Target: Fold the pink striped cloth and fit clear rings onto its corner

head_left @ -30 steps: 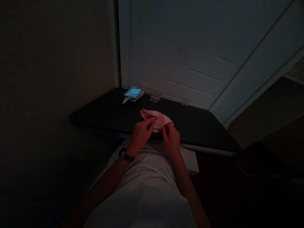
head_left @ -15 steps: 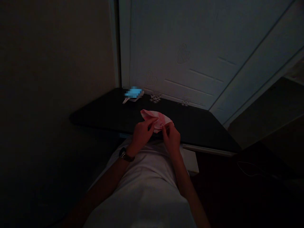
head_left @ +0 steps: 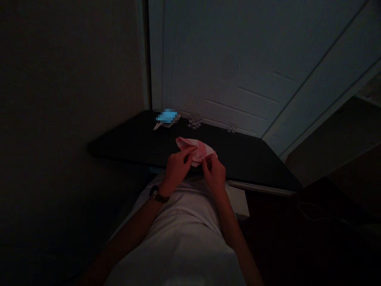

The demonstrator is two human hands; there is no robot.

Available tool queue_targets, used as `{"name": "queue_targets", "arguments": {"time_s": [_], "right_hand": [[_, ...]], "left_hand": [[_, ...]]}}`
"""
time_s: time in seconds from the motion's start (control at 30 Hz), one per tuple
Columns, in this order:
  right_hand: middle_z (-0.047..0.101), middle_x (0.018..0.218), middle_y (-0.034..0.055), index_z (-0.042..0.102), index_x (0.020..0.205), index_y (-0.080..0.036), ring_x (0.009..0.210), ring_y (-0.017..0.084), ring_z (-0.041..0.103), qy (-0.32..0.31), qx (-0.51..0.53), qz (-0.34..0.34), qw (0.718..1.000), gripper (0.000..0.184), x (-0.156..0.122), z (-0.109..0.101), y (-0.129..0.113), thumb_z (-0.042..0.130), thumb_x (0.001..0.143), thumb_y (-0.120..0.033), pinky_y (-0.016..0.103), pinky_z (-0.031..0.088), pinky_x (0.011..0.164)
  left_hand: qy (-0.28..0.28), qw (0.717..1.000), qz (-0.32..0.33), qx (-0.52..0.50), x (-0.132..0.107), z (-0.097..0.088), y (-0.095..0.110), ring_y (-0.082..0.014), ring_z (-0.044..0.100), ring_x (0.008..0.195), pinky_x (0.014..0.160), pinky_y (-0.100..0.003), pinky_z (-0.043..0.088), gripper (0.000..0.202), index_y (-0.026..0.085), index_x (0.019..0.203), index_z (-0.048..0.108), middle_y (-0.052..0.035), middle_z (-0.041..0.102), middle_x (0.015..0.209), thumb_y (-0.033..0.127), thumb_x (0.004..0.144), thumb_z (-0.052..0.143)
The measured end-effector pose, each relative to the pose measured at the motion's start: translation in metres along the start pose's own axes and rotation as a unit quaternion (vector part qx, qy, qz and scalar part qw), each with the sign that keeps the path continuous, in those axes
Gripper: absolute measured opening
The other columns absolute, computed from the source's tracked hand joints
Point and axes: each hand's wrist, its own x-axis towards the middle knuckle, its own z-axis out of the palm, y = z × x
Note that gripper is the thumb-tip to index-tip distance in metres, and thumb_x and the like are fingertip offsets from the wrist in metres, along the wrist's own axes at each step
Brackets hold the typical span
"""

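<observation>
One pink-and-white striped cloth [head_left: 204, 148], pinched from two sides

Held by the middle of the near edge of a black worktop [head_left: 127, 139], loosely folded, with a pointed flap toward the left; impossible to tell in this gloom whether touching the surface or just above. At the left hand [head_left: 178, 164], thumb and forefinger closed together on the cloth, close to its middle; at the right hand [head_left: 215, 171], a similar tight pinch, low on the cloth's right side, with the other fingers curled in. Around the left wrist, a dark watch [head_left: 159, 195]; beneath both forearms, a white garment [head_left: 181, 248].

Near the far left corner of the worktop, a blue screen [head_left: 167, 116], pixelated, with a white object [head_left: 170, 125] under it; along the far edge, two flower-shaped ornaments [head_left: 195, 122], the larger nearer the screen, the smaller farther right; beyond that edge, a pale panel [head_left: 196, 43] with raised hearts and lines. Below the near edge, toward the right, a white box [head_left: 240, 203]; farther right, a thin pale cable [head_left: 301, 210].
</observation>
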Motion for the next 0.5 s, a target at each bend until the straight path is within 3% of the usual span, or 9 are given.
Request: {"name": "queue_targets", "arguments": {"time_s": [0.5], "right_hand": [[0.056,0.067,-0.0015,0.051,0.079,-0.020,0.060,0.011,0.052,0.010,-0.007,0.011,1.000,0.020,0.0010,0.0006,-0.0020,0.038,0.088,-0.033,0.021,0.035,0.058]], "left_hand": [[-0.016,1.000,0.001,0.020,0.0002,-0.0012,0.0010,-0.0165,0.063,0.090,0.081,-0.025,0.047,0.031,0.021,0.109,0.059,-0.0012,0.065,0.109,0.018,0.083,0.045]]}}
